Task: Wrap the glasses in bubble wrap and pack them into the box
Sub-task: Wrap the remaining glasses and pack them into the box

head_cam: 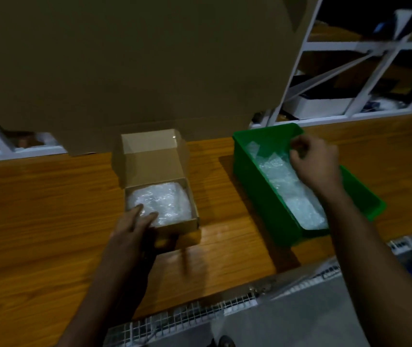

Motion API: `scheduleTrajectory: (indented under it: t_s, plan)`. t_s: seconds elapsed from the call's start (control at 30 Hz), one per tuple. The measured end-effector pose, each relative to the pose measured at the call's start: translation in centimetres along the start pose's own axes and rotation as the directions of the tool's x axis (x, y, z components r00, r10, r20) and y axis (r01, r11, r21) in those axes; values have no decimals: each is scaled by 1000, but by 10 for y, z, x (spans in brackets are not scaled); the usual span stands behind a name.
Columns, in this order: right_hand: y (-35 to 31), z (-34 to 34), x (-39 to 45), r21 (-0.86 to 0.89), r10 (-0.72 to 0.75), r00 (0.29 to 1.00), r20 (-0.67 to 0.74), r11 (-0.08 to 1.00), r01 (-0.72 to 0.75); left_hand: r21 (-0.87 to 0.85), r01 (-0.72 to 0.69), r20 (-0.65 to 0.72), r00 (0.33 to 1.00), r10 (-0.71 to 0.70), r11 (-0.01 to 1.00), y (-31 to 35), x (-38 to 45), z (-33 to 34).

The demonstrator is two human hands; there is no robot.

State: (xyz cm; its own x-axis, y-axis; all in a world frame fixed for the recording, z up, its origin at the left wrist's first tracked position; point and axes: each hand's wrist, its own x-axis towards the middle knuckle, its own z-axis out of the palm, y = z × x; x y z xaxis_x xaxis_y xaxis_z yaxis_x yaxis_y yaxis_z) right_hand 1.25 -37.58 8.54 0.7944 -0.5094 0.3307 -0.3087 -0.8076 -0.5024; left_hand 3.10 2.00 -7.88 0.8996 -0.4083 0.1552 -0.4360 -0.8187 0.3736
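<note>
A small open cardboard box (pixel 193 205) stands on the wooden table, its lid flap raised at the back. A bundle of bubble wrap (pixel 167 199) fills it; any glasses inside are hidden. My left hand (pixel 135 227) lies over the box's near left corner, its straight fingers resting on the bundle. To the right sits a green plastic bin (pixel 255 176) holding sheets of bubble wrap (pixel 290 194). My right hand (pixel 315 164) is inside the bin at its far end, fingers curled and pinching a sheet of bubble wrap.
A large sheet of brown cardboard (pixel 137 66) stands upright behind the box. White metal shelving (pixel 365 53) with stored items rises at the back right. The wooden table (pixel 37 221) stretches left; a wire mesh panel (pixel 200 314) runs along its near edge.
</note>
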Motion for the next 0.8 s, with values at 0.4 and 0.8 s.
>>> scheduleTrajectory:
  t_s: [0.4,0.8]
  plan:
    - [90,55,24,-550,336,644,687,820,159,-44,12,-178,984,-19,999,2,13,15]
    - [28,-23,9,82,31,992,125,996,-41,-168,23,-340,937,-80,986,36,15,-3]
